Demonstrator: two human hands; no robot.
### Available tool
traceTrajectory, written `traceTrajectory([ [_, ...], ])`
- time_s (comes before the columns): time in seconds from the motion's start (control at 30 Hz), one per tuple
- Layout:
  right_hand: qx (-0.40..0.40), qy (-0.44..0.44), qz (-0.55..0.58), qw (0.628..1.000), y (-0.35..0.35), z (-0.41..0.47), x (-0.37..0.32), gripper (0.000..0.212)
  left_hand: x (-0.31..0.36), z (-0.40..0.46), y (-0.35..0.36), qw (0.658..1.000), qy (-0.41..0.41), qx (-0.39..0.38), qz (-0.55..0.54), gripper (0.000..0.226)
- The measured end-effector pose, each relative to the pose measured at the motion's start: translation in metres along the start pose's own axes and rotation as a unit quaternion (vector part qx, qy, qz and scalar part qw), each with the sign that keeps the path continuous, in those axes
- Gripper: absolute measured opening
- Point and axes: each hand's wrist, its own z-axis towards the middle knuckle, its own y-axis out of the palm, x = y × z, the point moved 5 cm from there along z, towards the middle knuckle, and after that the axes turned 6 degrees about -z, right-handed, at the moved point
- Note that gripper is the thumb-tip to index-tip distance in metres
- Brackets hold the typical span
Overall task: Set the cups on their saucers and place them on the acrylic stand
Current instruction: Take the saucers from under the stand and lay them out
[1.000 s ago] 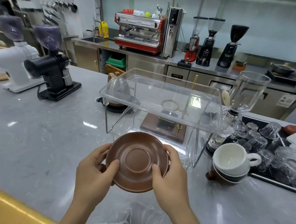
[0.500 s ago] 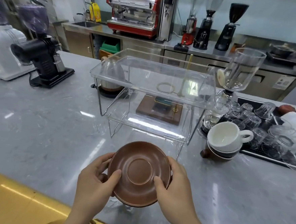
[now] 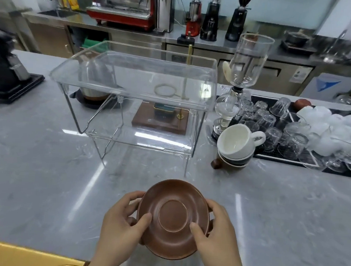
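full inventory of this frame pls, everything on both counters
saucer: 1 on top, maybe more beneath, brown, held over near counter edge
acrylic stand: 1, clear, two tiers, centre counter
cup stack: white cup on top, dark ones under, right of stand
siphon brewer: 1, glass, behind cups
glasses: many, clear, upturned on black tray
espresso machine: 1, red, back counter
grinders: 3, back counter
left hand: grips saucer
right hand: grips saucer

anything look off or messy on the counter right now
Nothing spilled or broken. One oddity: the white cup sits tilted on a stack of cups right of the acrylic stand, not on a saucer. Both hands hold the brown saucer level.
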Motion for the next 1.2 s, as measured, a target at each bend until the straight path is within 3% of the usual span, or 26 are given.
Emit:
traceTrajectory([
  [0.6, 0.075, 0.082, 0.024, 0.994, -0.097, 0.016, 0.092, 0.053, -0.008, 0.009, 0.144, 0.994, -0.042, -0.1, 0.008, 0.048],
  [1.2, 0.095, 0.071, 0.029, 0.993, -0.206, 0.096, 0.184, 0.05, -0.018, 0.028, 0.3, 0.995, -0.044, -0.087, 0.025, 0.045],
])
